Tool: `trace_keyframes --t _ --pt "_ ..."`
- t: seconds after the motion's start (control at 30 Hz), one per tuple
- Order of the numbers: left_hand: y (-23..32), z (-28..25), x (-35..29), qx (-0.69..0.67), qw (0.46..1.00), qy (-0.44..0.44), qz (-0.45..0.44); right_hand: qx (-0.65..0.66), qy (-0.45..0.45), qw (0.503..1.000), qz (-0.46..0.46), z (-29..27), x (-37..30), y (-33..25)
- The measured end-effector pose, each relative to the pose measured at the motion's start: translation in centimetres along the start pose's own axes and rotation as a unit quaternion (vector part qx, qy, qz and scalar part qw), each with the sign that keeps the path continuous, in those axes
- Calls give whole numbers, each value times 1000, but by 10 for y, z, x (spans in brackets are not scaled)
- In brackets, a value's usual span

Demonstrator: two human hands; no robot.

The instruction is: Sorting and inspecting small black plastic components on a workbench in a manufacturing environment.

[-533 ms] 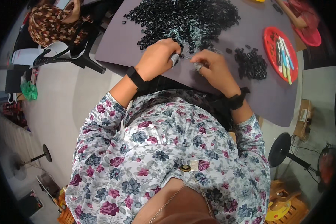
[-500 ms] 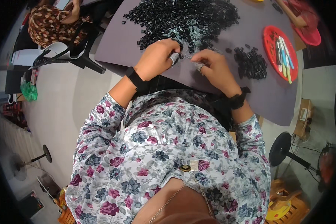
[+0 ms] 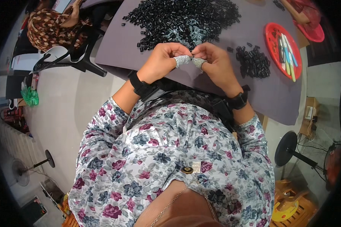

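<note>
My left hand point(image 3: 161, 62) and my right hand point(image 3: 219, 65) meet fingertip to fingertip just above the near edge of the table. Both are closed in a pinch, thumbs wrapped in a whitish-grey covering. Between the tips sits a small dark piece point(image 3: 192, 56), mostly hidden by the fingers; it resembles the black pieces beyond. A wide heap of small black plastic pieces point(image 3: 159, 19) spreads past my hands, with thin clear bits point(image 3: 195, 34) scattered on its near side. To the right of my right hand lies a smaller pile of black pieces point(image 3: 254, 62).
A red tray point(image 3: 271, 32) holding several slim-handled tools point(image 3: 288, 56) is at the table's right side. Another person's arm point(image 3: 297, 15) and a pink-red basin point(image 3: 312, 34) are at the far right. A patterned sleeve point(image 3: 53, 28) and black chair point(image 3: 89, 60) stand left of the grey table point(image 3: 280, 102).
My hands have come together from apart, the left moving right and the right moving slightly left. The fingertips now meet around the small dark piece.
</note>
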State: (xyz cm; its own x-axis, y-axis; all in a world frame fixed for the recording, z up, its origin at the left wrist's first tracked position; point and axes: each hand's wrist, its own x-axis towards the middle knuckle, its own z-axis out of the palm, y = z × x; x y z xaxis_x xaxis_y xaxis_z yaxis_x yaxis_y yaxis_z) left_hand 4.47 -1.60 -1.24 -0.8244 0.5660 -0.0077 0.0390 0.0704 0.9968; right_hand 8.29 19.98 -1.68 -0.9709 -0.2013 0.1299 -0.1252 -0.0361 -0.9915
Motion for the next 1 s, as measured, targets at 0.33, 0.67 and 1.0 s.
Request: trace_keyframes --t 0.33,0.67,1.0 --pt "7 5 -4 -13 1000 4 -9 -44 9 999 -11 -3 -1 3" --pt "13 -1 -4 47 999 -4 -14 -22 -51 998 -4 -1 5 -8" --pt "0 -33 -9 -47 997 57 22 -160 -41 986 -14 -9 22 -22"
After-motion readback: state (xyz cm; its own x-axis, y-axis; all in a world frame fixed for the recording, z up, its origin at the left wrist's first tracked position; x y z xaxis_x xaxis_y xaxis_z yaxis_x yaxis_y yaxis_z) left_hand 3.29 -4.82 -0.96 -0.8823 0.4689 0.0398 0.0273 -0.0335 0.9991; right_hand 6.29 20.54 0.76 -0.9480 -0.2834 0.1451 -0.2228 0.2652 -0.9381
